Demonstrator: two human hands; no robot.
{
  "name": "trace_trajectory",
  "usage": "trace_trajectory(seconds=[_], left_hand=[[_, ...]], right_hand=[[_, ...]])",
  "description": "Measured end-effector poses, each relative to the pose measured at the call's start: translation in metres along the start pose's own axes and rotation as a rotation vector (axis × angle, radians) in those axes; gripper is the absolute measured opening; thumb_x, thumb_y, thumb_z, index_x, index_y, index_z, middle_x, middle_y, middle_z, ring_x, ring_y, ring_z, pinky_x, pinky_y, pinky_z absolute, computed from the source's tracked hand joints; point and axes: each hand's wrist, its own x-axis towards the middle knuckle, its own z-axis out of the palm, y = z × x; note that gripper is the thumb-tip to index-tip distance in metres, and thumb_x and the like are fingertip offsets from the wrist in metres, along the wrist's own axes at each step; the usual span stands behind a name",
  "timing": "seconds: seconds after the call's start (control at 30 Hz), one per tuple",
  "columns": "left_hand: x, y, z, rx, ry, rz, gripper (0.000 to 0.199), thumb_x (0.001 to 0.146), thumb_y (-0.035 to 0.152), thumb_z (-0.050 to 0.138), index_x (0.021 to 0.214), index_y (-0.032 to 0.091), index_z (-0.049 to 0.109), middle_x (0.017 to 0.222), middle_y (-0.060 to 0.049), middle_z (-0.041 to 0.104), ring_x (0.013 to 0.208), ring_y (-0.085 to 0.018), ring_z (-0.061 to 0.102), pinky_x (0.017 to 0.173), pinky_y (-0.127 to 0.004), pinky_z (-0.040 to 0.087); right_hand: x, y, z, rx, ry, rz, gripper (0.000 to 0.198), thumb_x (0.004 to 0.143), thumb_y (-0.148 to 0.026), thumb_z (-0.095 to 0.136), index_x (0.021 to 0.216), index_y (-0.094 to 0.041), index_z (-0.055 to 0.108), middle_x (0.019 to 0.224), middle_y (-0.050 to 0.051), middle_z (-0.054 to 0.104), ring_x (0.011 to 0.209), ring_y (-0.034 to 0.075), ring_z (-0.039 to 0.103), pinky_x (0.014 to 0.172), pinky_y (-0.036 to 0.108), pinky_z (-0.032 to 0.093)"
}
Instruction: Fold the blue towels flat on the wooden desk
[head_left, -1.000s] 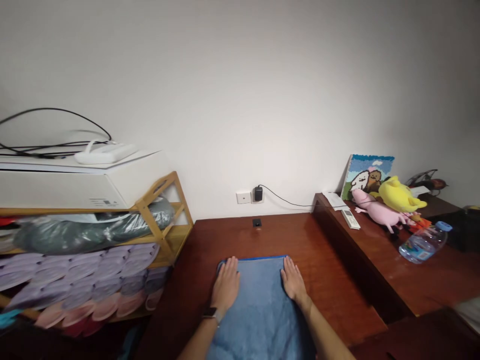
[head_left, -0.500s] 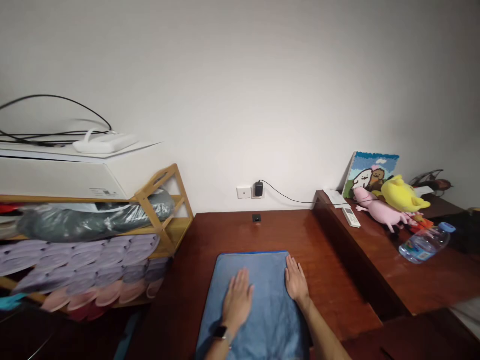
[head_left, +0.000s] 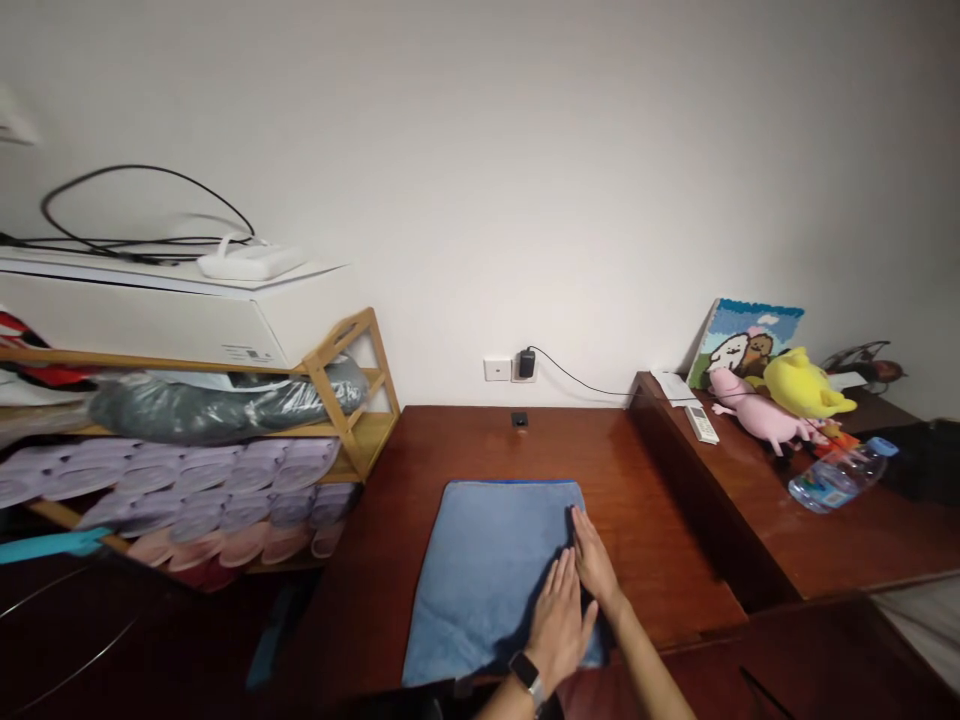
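Observation:
A blue cloth (head_left: 480,575) with a brighter blue far edge lies spread on the reddish-brown desk (head_left: 637,450). Near its right side, my left hand (head_left: 559,620) rests with fingers stretched out and the thumb apart, a watch on that wrist. Just beyond it, my right hand (head_left: 596,560) lies along the cloth's right edge, fingers extended. Both hands are close together, palms down, and neither grips anything.
A wooden rack (head_left: 379,400) at the left bears slippers (head_left: 225,465), a plastic-wrapped bundle and a white box (head_left: 150,315). On the raised right desk are a remote (head_left: 701,424), plush toys (head_left: 806,385) and a bottle (head_left: 840,478). A black charger (head_left: 527,362) is plugged into the wall.
My left hand has slid right across the cloth from its middle to beside my right hand. My right hand stays at the right edge. The view has shifted slightly.

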Motion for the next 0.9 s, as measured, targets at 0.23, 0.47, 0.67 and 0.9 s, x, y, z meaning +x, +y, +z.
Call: trace_trajectory(seconds=[0.23, 0.47, 0.67, 0.9], left_hand=[[-0.057, -0.075, -0.015, 0.147, -0.044, -0.249, 0.061, 0.109, 0.041, 0.033, 0.159, 0.012, 0.052, 0.165, -0.01, 0.048, 0.154, -0.027, 0.048, 0.126, -0.049, 0.045], [-0.141, -0.2, -0.071, 0.4, 0.12, -0.53, 0.063, 0.108, 0.037, 0.026, 0.155, 0.008, 0.056, 0.162, -0.013, 0.052, 0.151, -0.026, 0.052, 0.127, -0.049, 0.042], [-0.084, -0.138, -0.068, 0.294, 0.136, -0.183, 0.058, 0.109, 0.035, 0.038, 0.165, 0.022, 0.045, 0.169, -0.006, 0.045, 0.156, -0.023, 0.045, 0.126, -0.044, 0.045], [-0.106, -0.158, -0.063, 0.259, -0.021, -0.481, 0.063, 0.107, 0.045, 0.034, 0.161, 0.018, 0.052, 0.168, -0.009, 0.044, 0.156, -0.027, 0.044, 0.129, -0.05, 0.041]], right_hand=[[-0.01, -0.013, -0.009, -0.227, -0.123, 0.002, 0.067, 0.111, -0.038, 0.017, 0.168, -0.008, 0.033, 0.174, 0.009, 0.026, 0.164, 0.02, 0.021, 0.136, 0.041, 0.016], [0.0, -0.033, -0.019, -0.319, -0.157, 0.025, 0.065, 0.11, -0.034, 0.02, 0.168, -0.008, 0.032, 0.174, 0.008, 0.026, 0.164, 0.022, 0.022, 0.135, 0.044, 0.017], [-0.037, -0.087, 0.035, -0.309, 0.031, -0.033, 0.064, 0.113, -0.042, 0.019, 0.169, -0.015, 0.034, 0.175, 0.006, 0.024, 0.165, 0.024, 0.017, 0.135, 0.048, 0.02], [-0.065, -0.064, 0.05, -0.272, -0.039, 0.036, 0.068, 0.11, -0.052, 0.028, 0.168, -0.018, 0.038, 0.173, 0.004, 0.028, 0.164, 0.029, 0.021, 0.135, 0.054, 0.019]])
